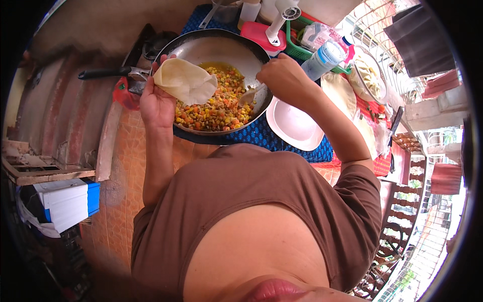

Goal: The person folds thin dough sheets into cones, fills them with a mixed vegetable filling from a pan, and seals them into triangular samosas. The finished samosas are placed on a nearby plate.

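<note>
My left hand (158, 104) holds a thin, pale round dough wrapper (183, 81) over the left side of a wide pan (211, 40). The wrapper lies across the palm and fingers, its right edge drooping a little. Inside the pan is a mix of diced vegetables (214, 108), orange, yellow and green, with some yellowish liquid at its far side. My right hand (287, 80) is closed round the handle of a spoon (248, 95) above the pan's right rim. The spoon's bowl rests in the mix at the right.
A white plate (294, 123) sits right of the pan on blue patterned cloth. Farther right are more pale wrappers (338, 93) and a bowl of pale pieces (370, 75). A water bottle (324, 58), green basket (302, 50) and red-lidded container (259, 38) stand behind. The pan's black handle (103, 73) sticks out left.
</note>
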A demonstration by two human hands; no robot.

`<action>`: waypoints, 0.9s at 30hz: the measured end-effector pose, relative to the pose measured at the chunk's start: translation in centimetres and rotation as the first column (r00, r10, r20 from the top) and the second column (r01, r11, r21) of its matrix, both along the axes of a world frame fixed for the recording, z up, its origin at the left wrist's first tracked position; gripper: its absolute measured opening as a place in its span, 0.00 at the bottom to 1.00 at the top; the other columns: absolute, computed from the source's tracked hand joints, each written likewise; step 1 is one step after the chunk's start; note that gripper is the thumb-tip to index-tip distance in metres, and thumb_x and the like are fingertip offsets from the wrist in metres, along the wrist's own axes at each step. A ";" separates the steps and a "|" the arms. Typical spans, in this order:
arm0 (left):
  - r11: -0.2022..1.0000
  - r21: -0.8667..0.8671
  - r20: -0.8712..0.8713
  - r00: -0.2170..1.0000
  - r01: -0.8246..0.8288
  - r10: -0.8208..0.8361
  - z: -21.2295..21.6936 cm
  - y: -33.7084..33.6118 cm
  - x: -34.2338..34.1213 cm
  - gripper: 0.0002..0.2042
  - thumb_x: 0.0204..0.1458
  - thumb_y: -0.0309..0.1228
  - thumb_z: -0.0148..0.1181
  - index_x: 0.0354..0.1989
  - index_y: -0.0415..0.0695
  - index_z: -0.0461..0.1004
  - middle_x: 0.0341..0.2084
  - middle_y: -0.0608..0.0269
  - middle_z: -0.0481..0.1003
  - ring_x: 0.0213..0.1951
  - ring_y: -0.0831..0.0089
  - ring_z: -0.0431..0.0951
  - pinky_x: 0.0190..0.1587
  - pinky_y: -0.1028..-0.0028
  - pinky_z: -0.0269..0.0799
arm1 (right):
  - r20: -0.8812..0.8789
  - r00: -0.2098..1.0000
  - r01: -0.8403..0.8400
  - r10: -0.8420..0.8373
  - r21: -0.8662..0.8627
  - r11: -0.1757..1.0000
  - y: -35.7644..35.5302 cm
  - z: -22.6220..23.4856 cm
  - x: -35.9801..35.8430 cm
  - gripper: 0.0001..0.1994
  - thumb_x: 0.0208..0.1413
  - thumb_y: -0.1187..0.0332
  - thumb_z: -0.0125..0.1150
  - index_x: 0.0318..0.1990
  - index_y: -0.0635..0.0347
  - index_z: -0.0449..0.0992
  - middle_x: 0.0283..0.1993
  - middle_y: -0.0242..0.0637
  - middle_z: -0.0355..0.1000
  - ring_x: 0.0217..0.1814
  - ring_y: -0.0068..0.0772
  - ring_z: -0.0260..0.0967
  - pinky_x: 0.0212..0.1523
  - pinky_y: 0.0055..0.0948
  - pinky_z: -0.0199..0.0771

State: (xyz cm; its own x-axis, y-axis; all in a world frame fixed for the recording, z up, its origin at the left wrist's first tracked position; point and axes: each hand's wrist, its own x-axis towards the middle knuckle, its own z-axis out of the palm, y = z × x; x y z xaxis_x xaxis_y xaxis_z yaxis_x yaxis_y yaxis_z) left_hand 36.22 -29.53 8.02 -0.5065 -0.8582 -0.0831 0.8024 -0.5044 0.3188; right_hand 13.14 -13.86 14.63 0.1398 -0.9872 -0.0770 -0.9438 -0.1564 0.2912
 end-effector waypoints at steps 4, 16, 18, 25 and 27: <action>0.997 0.028 -0.027 0.997 0.075 -0.075 0.4 0.5 -1.2 0.17 0.65 0.32 0.27 0.54 0.37 0.61 0.61 0.47 0.60 0.66 0.51 0.53 0.68 0.50 0.47 | -0.009 1.000 0.019 -0.020 -0.069 0.997 -1.2 -2.8 -1.7 0.06 0.41 0.75 0.57 0.27 0.53 0.78 0.34 0.33 0.72 0.43 0.34 0.71 0.44 0.34 0.65; 0.936 -0.090 -0.411 0.843 0.341 -0.347 -2.8 -0.7 -1.5 0.18 0.65 0.33 0.26 0.55 0.37 0.60 0.60 0.46 0.61 0.65 0.49 0.56 0.67 0.51 0.50 | 0.495 0.854 0.112 -0.160 0.127 0.986 3.5 -2.4 1.0 0.18 0.39 0.82 0.50 0.38 0.56 0.79 0.36 0.36 0.70 0.48 0.38 0.66 0.50 0.35 0.60; 0.939 -0.075 -0.423 0.842 0.337 -0.336 -2.9 -0.7 -1.6 0.18 0.65 0.33 0.26 0.55 0.37 0.60 0.60 0.46 0.61 0.64 0.48 0.56 0.67 0.50 0.50 | 0.500 0.845 0.132 -0.190 0.149 0.980 3.9 -2.0 2.1 0.18 0.40 0.82 0.49 0.39 0.55 0.79 0.36 0.37 0.70 0.48 0.38 0.66 0.50 0.35 0.59; 0.995 0.080 0.018 0.998 0.058 -0.060 0.3 0.7 -2.6 0.18 0.65 0.33 0.26 0.54 0.36 0.60 0.59 0.44 0.62 0.64 0.48 0.56 0.67 0.50 0.51 | 0.583 0.761 0.222 -0.283 0.176 0.959 4.4 -2.8 2.1 0.12 0.52 0.74 0.49 0.41 0.55 0.77 0.37 0.41 0.73 0.47 0.42 0.69 0.47 0.40 0.60; 0.997 0.073 0.053 0.998 0.031 -0.035 0.1 0.5 -2.5 0.18 0.66 0.33 0.26 0.54 0.36 0.60 0.59 0.43 0.62 0.64 0.48 0.57 0.67 0.50 0.51 | 0.617 0.732 0.226 -0.291 0.183 0.957 4.2 -3.0 1.8 0.11 0.52 0.74 0.50 0.41 0.55 0.77 0.38 0.42 0.73 0.48 0.43 0.69 0.47 0.41 0.61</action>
